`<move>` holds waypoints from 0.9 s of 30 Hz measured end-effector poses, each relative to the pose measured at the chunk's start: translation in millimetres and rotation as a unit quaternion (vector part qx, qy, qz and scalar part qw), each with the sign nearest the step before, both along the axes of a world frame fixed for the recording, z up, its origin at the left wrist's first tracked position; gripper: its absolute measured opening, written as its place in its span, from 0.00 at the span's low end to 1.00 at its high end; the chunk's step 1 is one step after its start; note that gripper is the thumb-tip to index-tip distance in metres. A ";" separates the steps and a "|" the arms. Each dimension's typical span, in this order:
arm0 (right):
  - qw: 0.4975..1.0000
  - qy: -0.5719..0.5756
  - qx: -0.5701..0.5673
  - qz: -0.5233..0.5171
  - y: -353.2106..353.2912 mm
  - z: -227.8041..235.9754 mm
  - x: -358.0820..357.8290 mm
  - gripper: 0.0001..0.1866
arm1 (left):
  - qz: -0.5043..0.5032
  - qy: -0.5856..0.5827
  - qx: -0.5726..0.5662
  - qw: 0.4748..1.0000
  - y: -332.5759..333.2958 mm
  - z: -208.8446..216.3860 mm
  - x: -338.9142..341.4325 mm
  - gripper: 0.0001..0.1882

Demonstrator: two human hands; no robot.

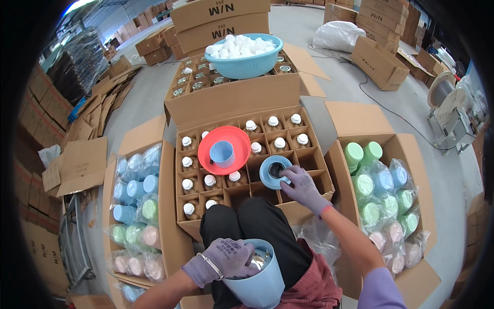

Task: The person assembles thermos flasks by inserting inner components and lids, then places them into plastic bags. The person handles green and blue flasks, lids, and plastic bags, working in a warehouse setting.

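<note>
My left hand (229,259), in a grey glove, reaches over the rim of a light blue cylindrical casing (257,288) on my lap. Its fingers close on a shiny, silvery rounded piece (260,260) inside the opening; their tips are partly hidden. My gloved right hand (302,189) grips the right edge of a light blue round part (266,172) with a dark centre, over the front right of the divided carton (251,208). White-capped bottles (250,125) stand upright in several compartments. A red round tray (206,154) with a blue cup (222,154) rests on top.
Behind, a blue basin (247,66) heaped with white caps (236,47) sits on another divided carton. Open cartons of wrapped blue, green and pink cups flank me at left (167,206) and right (337,175). A cable (366,77) crosses the floor towards a machine (447,116).
</note>
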State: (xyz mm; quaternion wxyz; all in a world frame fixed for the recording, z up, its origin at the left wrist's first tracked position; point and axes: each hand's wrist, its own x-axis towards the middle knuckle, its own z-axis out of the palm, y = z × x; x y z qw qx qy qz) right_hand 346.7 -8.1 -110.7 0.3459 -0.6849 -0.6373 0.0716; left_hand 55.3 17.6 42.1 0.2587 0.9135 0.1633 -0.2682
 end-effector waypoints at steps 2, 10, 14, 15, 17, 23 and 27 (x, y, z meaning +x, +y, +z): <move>0.988 -0.131 -0.076 -0.041 42.7 -51.2 20.0 0.27 | 0.030 0.014 -0.048 0.998 10.0 16.5 8.3 0.29; 0.994 0.078 -0.012 0.081 84.6 -12.3 -20.0 0.42 | 0.571 -0.457 -0.250 0.635 63.8 -39.1 13.4 0.29; 0.980 0.144 0.122 0.060 44.8 95.2 -70.9 0.37 | 0.475 -0.442 -0.547 0.528 69.6 -37.8 50.4 0.36; 0.953 0.287 -0.034 0.092 40.9 105.1 -62.0 0.33 | 0.477 -0.465 -0.495 0.558 67.9 -36.5 53.5 0.36; 0.837 0.463 -0.253 0.144 26.1 137.8 -51.4 0.24 | 0.478 -0.509 -0.386 0.603 61.8 -35.0 53.6 0.37; 0.917 0.364 0.119 0.108 -7.4 142.0 -82.9 0.22 | 0.507 -0.555 -0.341 0.564 37.0 -25.3 38.0 0.28; 0.827 0.502 -0.216 0.130 -21.3 145.3 -83.8 0.24 | 0.513 -0.464 0.022 0.722 28.7 -55.1 -24.4 0.27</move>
